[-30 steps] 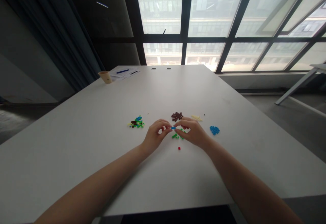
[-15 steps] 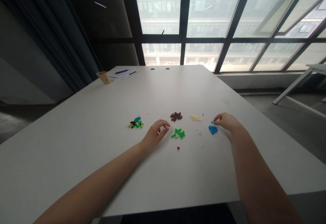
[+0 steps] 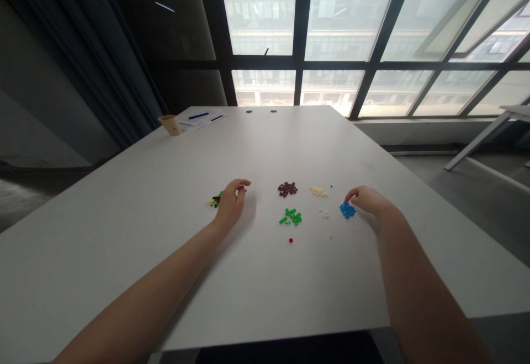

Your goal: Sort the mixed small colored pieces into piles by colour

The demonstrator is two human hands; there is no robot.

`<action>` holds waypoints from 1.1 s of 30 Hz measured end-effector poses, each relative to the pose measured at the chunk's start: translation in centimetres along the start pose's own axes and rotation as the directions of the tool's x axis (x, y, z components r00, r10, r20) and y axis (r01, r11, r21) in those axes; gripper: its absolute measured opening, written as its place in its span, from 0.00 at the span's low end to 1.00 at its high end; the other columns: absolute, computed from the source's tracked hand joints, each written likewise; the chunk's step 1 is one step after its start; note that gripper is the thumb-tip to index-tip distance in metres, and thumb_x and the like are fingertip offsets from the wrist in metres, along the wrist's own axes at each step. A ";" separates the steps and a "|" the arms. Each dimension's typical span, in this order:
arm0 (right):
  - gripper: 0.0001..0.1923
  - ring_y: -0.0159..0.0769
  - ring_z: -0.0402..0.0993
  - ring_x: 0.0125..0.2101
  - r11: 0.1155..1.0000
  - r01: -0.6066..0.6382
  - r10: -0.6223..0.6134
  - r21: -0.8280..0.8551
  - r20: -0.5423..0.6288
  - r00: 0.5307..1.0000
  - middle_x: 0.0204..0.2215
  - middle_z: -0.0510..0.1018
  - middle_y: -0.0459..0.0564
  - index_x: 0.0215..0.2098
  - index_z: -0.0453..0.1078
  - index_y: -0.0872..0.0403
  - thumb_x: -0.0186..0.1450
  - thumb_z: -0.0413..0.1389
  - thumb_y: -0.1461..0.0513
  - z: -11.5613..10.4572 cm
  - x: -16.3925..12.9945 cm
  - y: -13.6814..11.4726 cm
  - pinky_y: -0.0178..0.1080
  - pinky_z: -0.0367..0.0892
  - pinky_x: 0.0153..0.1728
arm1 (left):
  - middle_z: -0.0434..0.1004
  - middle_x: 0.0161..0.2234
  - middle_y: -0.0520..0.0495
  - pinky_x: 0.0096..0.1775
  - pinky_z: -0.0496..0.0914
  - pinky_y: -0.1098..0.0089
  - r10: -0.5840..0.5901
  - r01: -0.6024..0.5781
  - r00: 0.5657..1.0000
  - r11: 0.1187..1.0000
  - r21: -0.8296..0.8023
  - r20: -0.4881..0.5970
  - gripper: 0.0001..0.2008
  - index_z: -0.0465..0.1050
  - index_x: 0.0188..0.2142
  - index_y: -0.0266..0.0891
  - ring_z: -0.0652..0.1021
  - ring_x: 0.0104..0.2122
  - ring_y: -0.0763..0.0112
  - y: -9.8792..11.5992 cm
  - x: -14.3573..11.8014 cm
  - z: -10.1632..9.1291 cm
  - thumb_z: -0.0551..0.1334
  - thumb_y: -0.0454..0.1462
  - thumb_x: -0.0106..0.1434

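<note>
My left hand (image 3: 232,202) hovers over the right side of a pile of mixed small toy bricks (image 3: 213,201), hiding much of it. Its fingers are curved, thumb apart from them, with nothing visible between. At the right, my right hand (image 3: 370,199) bends its fingers down to the upper edge of a pile of blue bricks (image 3: 347,211). These fingertips are close together, and whether a brick is pinched there is hidden. Between the hands lie dark brown bricks (image 3: 287,189), green bricks (image 3: 293,217), cream pieces (image 3: 318,191) and a few whitish, clear-looking pieces (image 3: 324,213).
A single red brick (image 3: 291,240) and a tiny yellow piece (image 3: 330,236) lie nearer me. One tiny dark piece (image 3: 331,186) sits beyond. On the white table (image 3: 265,292), a paper cup (image 3: 170,125) and papers with a blue pen (image 3: 199,116) rest at the far left.
My left hand has moved left, from beside the green bricks to the mixed pile. The lone blue brick under my right fingertips is now at the blue pile, my fingers slightly lower.
</note>
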State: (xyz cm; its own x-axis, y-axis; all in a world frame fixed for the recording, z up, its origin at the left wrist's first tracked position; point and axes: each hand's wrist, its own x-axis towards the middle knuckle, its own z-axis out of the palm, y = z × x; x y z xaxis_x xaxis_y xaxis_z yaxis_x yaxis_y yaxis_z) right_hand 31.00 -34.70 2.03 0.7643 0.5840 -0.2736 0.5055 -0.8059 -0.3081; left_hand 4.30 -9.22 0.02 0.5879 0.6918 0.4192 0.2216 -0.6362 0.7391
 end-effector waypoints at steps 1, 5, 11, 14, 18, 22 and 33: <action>0.14 0.33 0.71 0.27 1.000 0.000 0.000 -0.003 0.002 1.000 0.25 0.77 0.50 0.27 0.76 0.53 0.50 0.51 0.70 0.0 0.0 -0.1 0.33 0.61 0.29 | 0.73 0.37 0.48 0.37 0.67 0.68 -0.026 0.026 0.999 1.000 0.011 -0.041 0.12 0.69 0.37 0.39 0.73 0.35 0.69 -0.8 0.7 -0.7 0.49 0.33 0.57; 0.13 0.34 0.70 0.27 1.000 0.022 -0.023 -0.015 -0.068 0.997 0.26 0.76 0.51 0.27 0.75 0.54 0.51 0.49 0.68 -0.1 0.0 -0.6 0.32 0.60 0.27 | 0.73 0.38 0.46 0.43 0.66 0.66 -0.038 0.065 0.984 0.986 0.153 -0.174 0.16 0.70 0.39 0.38 0.73 0.38 0.67 -4.2 3.2 -3.6 0.48 0.31 0.56; 0.12 0.32 0.68 0.26 0.998 0.062 -0.062 -0.005 -0.137 0.989 0.26 0.76 0.50 0.28 0.75 0.54 0.52 0.49 0.66 0.3 -0.1 -1.2 0.31 0.58 0.26 | 0.72 0.38 0.42 0.40 0.67 0.59 -0.170 0.104 0.983 0.816 0.568 0.065 0.16 0.76 0.38 0.43 0.72 0.40 0.56 -8.0 4.3 -6.0 0.51 0.35 0.56; 0.13 0.32 0.68 0.25 0.998 0.064 -0.062 0.011 -0.128 0.990 0.26 0.75 0.50 0.29 0.75 0.54 0.52 0.48 0.66 0.4 -0.2 -1.4 0.31 0.57 0.25 | 0.74 0.39 0.43 0.38 0.67 0.61 -0.199 0.071 0.968 0.798 0.598 0.152 0.14 0.77 0.37 0.44 0.73 0.39 0.56 -8.1 4.1 -5.9 0.54 0.39 0.57; 0.14 0.31 0.67 0.24 0.998 0.065 -0.062 0.024 -0.117 0.991 0.24 0.75 0.49 0.31 0.75 0.55 0.52 0.48 0.66 0.4 -0.3 -1.6 0.31 0.58 0.25 | 0.75 0.39 0.43 0.37 0.66 0.63 -0.232 0.077 0.956 0.792 0.606 0.181 0.15 0.77 0.36 0.43 0.74 0.39 0.58 -7.5 3.9 -5.7 0.55 0.44 0.56; 0.14 0.31 0.68 0.24 0.997 0.062 -0.057 0.043 -0.100 0.993 0.24 0.75 0.49 0.30 0.75 0.54 0.53 0.48 0.66 0.2 -0.6 -1.8 0.31 0.58 0.24 | 0.76 0.39 0.44 0.37 0.66 0.66 -0.247 0.089 0.953 0.785 0.612 0.177 0.14 0.76 0.35 0.42 0.74 0.38 0.60 -7.2 3.8 -5.6 0.55 0.43 0.55; 0.14 0.30 0.67 0.23 0.994 0.105 -0.099 0.031 -0.165 0.981 0.24 0.75 0.49 0.30 0.75 0.55 0.53 0.48 0.66 0.1 -0.9 -2.4 0.30 0.56 0.23 | 0.76 0.28 0.47 0.33 0.66 0.68 -0.061 0.005 0.989 0.928 0.374 0.137 0.06 0.71 0.27 0.41 0.74 0.28 0.66 -6.1 3.6 -4.7 0.57 0.38 0.52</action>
State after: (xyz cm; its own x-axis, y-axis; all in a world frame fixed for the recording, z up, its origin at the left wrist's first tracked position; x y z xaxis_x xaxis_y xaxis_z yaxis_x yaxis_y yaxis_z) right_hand 29.02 -33.28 2.95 0.7662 0.6366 -0.0876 0.5704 -0.7366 -0.3633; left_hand 1.42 -1.25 -0.55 0.6742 0.6760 0.2976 0.4993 -0.7140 0.4908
